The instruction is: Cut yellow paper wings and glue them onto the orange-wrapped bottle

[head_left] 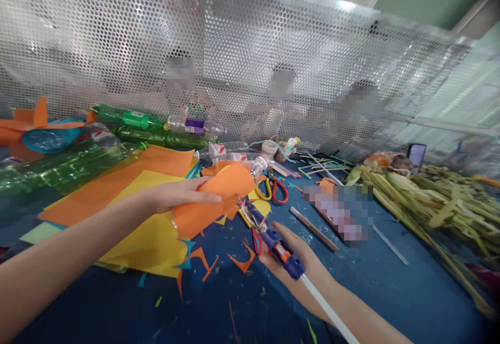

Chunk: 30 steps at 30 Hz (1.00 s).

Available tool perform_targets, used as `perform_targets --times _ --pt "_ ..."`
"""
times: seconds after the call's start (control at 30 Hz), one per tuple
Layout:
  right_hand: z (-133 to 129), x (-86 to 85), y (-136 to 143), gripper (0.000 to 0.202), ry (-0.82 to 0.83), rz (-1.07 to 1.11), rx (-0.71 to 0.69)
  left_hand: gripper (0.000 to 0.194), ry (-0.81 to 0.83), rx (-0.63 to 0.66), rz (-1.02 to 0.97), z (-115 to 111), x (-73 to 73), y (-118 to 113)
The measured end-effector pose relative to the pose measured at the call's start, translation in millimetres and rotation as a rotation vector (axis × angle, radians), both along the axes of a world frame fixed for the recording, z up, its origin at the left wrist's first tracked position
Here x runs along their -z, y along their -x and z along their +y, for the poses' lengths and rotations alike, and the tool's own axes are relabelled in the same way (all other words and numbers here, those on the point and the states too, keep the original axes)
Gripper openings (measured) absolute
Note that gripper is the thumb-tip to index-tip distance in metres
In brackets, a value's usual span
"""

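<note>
My left hand is closed on a curved sheet of orange paper, which is wrapped round something clear, perhaps a plastic bottle. In my right hand is a blue glue gun, with a long white glue stick sticking out of its back end. The gun's nozzle points up and left, at or very near the orange paper's right edge; I cannot tell if they touch. Below my left arm lie yellow sheets and a larger orange sheet.
Green bottles lie at the left, near an orange and blue paper piece. Scissors with red and yellow handles, a wooden stick and paper scraps are on the blue table. Dry husks cover the right; a perforated metal panel stands behind.
</note>
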State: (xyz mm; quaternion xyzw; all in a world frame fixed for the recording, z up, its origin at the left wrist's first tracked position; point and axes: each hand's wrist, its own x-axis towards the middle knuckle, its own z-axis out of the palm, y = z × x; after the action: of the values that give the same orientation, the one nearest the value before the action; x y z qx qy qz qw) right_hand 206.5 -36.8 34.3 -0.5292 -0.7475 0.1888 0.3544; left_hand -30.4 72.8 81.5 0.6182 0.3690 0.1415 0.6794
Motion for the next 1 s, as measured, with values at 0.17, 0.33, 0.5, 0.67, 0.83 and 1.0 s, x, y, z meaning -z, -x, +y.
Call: perform_targets --times 0.17,0.33,0.5,0.67,0.83,1.0 --pt "-0.1 -1.3 0.2 0.026 0.036 0.019 0.014 0.056 0.008 0.005 0.009 0.3 -1.0 -1.4" --pt "1.0 -3.6 -2.5 0.015 0.060 -0.024 0.053 0.054 0.005 -0.005 -0.002 2.0 1.2 -0.9" --pt "1.8 -5.1 -6.6 0.014 0.059 -0.050 0.103 0.056 0.004 -0.017 0.004 -1.0 -2.7 -1.6" --pt "3.8 -3.6 -7.7 0.010 0.022 0.013 0.126 0.052 0.002 -0.020 0.002 -1.0 -3.6 -0.9" --pt "4.6 -1.3 -7.5 0.010 -0.020 0.056 0.167 0.044 -0.001 -0.009 -0.002 -0.1 -2.3 1.3" --pt "5.2 -1.5 -9.5 0.013 -0.013 0.004 0.173 0.048 -0.002 -0.011 -0.011 6.6 5.7 3.8"
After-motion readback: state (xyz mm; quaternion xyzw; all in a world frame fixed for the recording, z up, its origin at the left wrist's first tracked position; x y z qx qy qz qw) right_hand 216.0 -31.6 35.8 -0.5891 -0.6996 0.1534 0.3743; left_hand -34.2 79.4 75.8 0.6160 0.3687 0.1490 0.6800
